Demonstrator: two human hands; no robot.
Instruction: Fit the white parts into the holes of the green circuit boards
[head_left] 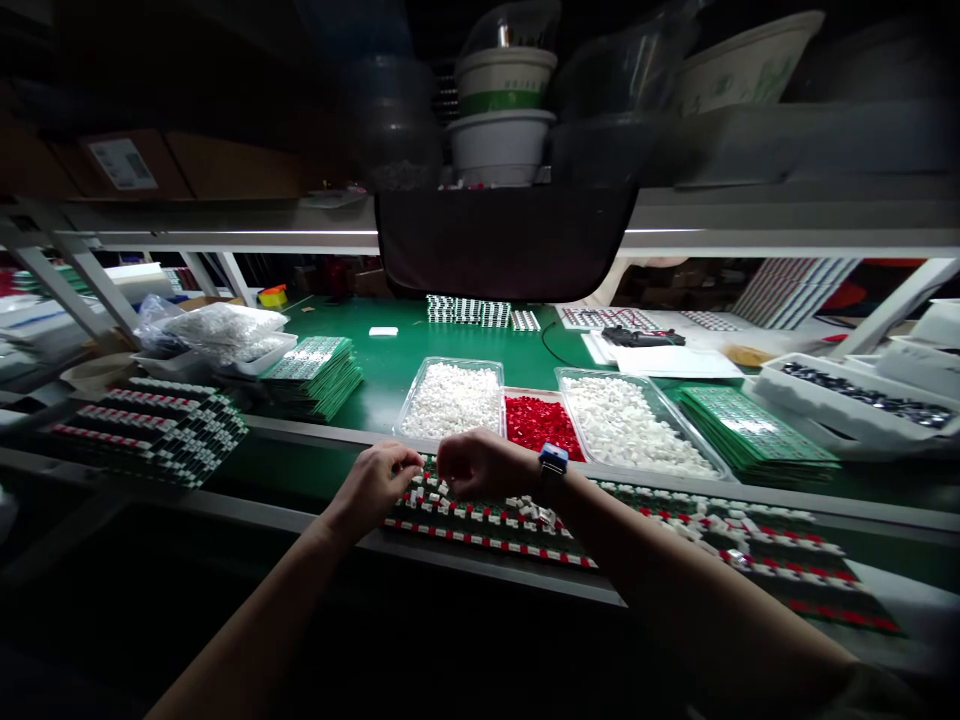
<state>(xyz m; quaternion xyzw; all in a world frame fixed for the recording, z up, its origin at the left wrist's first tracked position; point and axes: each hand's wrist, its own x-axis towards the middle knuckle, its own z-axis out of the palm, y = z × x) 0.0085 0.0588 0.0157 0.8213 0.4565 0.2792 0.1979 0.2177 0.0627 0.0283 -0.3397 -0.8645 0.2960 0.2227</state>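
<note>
At the table's [367, 350] near edge our left hand [375, 480] is pinched and our right hand [484, 465] curled above the circuit boards [487, 517]; we cannot tell whether either grips anything. Just beyond them lie heaped white pieces [459, 395] and red pieces [540, 425], with a green board stack [754, 430] toward the right edge. Our right forearm [667, 550] covers some boards, and a dark panel [502, 245] hangs before the far edge.

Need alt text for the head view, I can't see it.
Left hand and right hand are close together over green boards bearing red and white parts. Beyond them, red pieces sit between two clear trays of white pieces.
</note>
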